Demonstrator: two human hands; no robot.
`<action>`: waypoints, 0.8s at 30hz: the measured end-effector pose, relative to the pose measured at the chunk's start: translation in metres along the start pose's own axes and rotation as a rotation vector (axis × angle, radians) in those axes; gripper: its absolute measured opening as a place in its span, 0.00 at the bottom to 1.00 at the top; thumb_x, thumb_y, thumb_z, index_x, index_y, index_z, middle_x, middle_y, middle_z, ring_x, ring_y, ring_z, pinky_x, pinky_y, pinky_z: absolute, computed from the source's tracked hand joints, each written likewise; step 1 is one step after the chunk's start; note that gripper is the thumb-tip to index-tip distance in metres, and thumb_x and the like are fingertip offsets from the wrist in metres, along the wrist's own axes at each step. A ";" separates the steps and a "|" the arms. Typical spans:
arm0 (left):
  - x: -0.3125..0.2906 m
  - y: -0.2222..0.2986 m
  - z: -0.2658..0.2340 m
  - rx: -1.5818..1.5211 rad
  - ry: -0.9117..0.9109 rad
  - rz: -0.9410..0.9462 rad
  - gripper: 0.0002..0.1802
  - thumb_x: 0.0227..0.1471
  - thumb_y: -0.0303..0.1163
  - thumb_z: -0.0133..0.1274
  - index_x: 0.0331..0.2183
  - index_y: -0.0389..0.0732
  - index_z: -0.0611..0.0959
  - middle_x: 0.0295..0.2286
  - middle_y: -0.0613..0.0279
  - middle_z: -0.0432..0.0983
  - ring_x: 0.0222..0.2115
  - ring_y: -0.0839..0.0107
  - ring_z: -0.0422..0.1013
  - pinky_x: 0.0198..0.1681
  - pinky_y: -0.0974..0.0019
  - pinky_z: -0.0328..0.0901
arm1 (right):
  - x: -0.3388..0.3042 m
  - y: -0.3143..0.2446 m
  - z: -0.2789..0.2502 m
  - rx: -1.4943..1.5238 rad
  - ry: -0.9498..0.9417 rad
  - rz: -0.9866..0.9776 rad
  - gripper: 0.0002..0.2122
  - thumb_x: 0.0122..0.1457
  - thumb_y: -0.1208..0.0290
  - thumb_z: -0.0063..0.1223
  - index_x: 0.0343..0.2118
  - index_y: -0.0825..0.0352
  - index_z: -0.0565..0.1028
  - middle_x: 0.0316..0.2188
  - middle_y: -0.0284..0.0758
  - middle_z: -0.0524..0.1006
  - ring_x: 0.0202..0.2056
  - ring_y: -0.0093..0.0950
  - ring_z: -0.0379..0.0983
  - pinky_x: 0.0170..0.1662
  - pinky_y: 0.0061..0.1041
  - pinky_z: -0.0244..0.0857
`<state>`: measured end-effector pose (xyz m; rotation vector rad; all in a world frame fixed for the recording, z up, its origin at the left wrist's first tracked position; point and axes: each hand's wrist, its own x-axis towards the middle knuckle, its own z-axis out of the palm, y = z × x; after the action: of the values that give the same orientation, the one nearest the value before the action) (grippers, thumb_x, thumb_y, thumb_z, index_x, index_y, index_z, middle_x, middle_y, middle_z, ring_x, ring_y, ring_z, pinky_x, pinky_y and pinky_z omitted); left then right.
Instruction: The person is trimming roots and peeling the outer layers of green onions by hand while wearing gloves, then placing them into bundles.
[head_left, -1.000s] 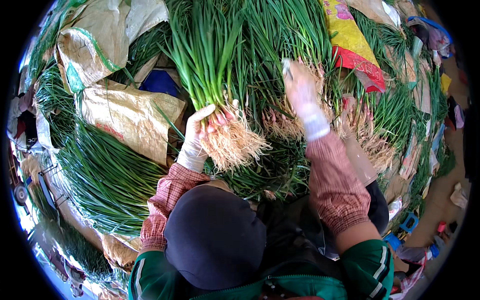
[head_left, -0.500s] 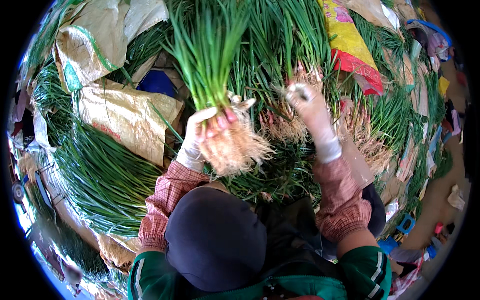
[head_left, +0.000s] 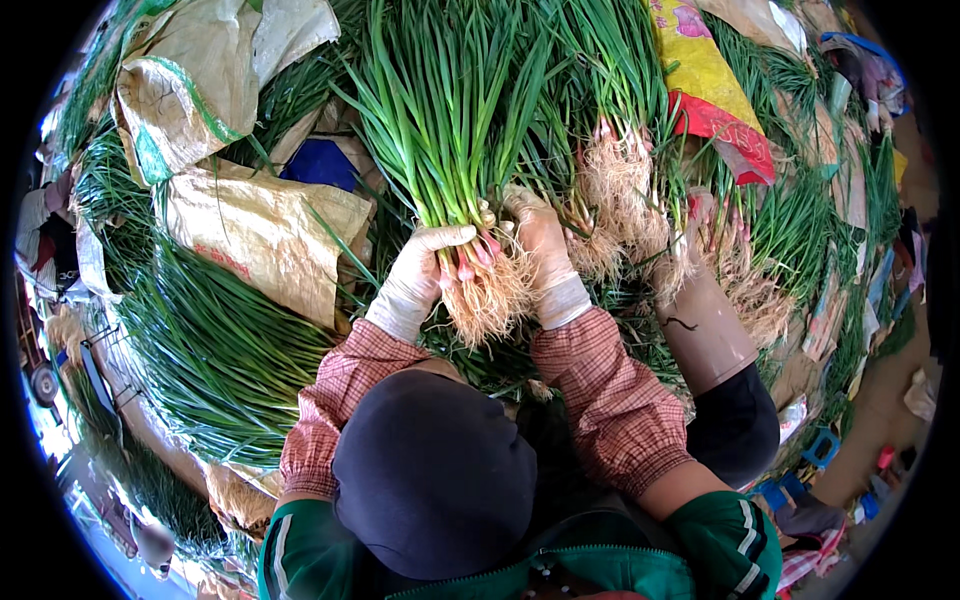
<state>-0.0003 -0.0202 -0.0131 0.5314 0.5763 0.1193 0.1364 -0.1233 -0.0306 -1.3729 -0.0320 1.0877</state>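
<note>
A bunch of spring onions (head_left: 440, 150) with pinkish bulbs and shaggy pale roots stands in front of me, leaves pointing away. My gloved left hand (head_left: 420, 270) is closed around its left side just above the bulbs, thumb across the stems. My gloved right hand (head_left: 538, 240) is closed against the right side at the same height; its fingertips are partly hidden behind the stalks. Just right of the bunch lie more spring onions with long tangled roots (head_left: 620, 185). Plaid sleeve covers reach from both gloves toward my elbows.
A big heap of green onion leaves (head_left: 220, 360) lies at the left, beside a tan woven sack (head_left: 265, 230). A yellow and red sack (head_left: 715, 100) is at the far right. My boot (head_left: 705, 325) stands among roots on the right. A blue stool (head_left: 822, 448) sits farther right.
My right hand has come left and in from the loose onions to the bunch's side. The bunch has shifted slightly right, and its leaves are less blurred.
</note>
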 end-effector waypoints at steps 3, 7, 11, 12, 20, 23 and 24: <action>0.000 -0.003 -0.001 0.064 0.019 -0.023 0.21 0.51 0.33 0.56 0.43 0.27 0.76 0.30 0.46 0.79 0.19 0.69 0.75 0.16 0.76 0.66 | 0.001 0.011 -0.009 -0.112 0.144 -0.097 0.14 0.64 0.65 0.50 0.43 0.71 0.76 0.34 0.32 0.79 0.31 0.22 0.73 0.36 0.22 0.68; 0.004 -0.005 -0.001 0.217 0.019 -0.145 0.20 0.52 0.33 0.55 0.44 0.30 0.76 0.31 0.46 0.80 0.21 0.69 0.75 0.19 0.74 0.67 | 0.009 0.024 -0.019 -0.615 0.118 -0.267 0.16 0.63 0.62 0.52 0.41 0.73 0.76 0.34 0.36 0.79 0.34 0.24 0.73 0.37 0.25 0.68; 0.000 -0.007 0.001 0.069 -0.043 -0.040 0.22 0.52 0.32 0.55 0.47 0.30 0.74 0.31 0.47 0.79 0.21 0.68 0.75 0.19 0.74 0.67 | 0.014 0.033 -0.019 0.346 0.081 0.083 0.10 0.64 0.67 0.48 0.37 0.71 0.74 0.29 0.32 0.75 0.30 0.24 0.69 0.36 0.26 0.67; -0.003 -0.005 0.000 0.046 -0.039 -0.080 0.23 0.52 0.31 0.54 0.47 0.30 0.74 0.31 0.47 0.79 0.22 0.68 0.76 0.19 0.74 0.68 | 0.011 0.033 -0.020 0.646 0.061 0.140 0.09 0.64 0.69 0.47 0.35 0.70 0.73 0.27 0.31 0.73 0.28 0.23 0.68 0.35 0.26 0.66; -0.001 -0.005 -0.007 0.098 -0.022 -0.109 0.22 0.52 0.31 0.54 0.47 0.31 0.74 0.31 0.46 0.79 0.22 0.70 0.76 0.23 0.75 0.69 | -0.023 -0.004 -0.019 -0.197 0.155 -0.018 0.14 0.65 0.62 0.47 0.42 0.69 0.75 0.26 0.28 0.74 0.26 0.20 0.67 0.33 0.21 0.64; 0.002 -0.009 -0.005 0.127 -0.020 -0.100 0.22 0.52 0.32 0.54 0.47 0.29 0.75 0.32 0.46 0.79 0.21 0.70 0.75 0.21 0.75 0.69 | -0.017 -0.005 -0.004 -0.196 0.192 0.000 0.13 0.66 0.65 0.46 0.40 0.71 0.76 0.30 0.33 0.78 0.27 0.21 0.70 0.33 0.20 0.65; 0.001 -0.009 -0.004 0.099 -0.025 -0.087 0.22 0.52 0.32 0.54 0.47 0.29 0.75 0.32 0.46 0.79 0.21 0.70 0.75 0.20 0.75 0.68 | -0.014 -0.003 0.000 -0.050 0.198 0.057 0.12 0.66 0.66 0.45 0.39 0.70 0.77 0.30 0.34 0.77 0.27 0.22 0.70 0.32 0.20 0.65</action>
<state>-0.0018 -0.0254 -0.0210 0.6024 0.5828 0.0011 0.1309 -0.1312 -0.0203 -1.5292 0.1251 0.9989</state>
